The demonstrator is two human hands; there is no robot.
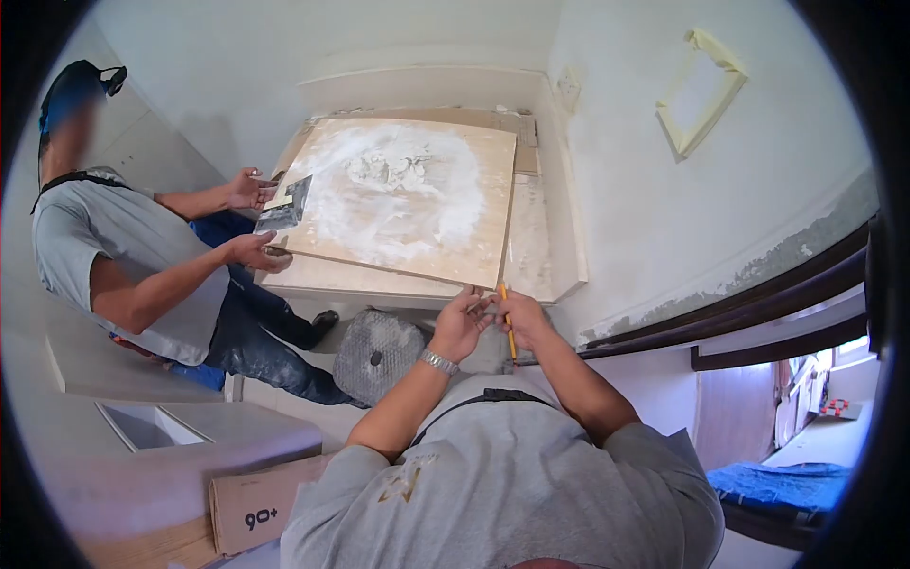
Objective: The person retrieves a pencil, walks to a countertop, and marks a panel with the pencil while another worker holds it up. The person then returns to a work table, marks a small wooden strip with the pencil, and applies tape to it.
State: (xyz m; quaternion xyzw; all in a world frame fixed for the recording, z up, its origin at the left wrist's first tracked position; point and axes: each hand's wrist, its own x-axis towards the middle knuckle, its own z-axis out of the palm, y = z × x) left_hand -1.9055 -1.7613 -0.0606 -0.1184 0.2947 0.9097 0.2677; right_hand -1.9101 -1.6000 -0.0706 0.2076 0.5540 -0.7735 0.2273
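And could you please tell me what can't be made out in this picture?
All in the head view:
Fingertips of the left hand: too small and bunched near the right hand to tell whether they pinch anything.
Middle of the platform: hidden under the board.
Blue cloth: cut off by the dark lens edge.
Red object at far right: too small to identify.

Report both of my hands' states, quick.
Left hand: fingers curled near the board's corner; whether it grips anything can't be told.
Right hand: closed, holding the yellow pencil.
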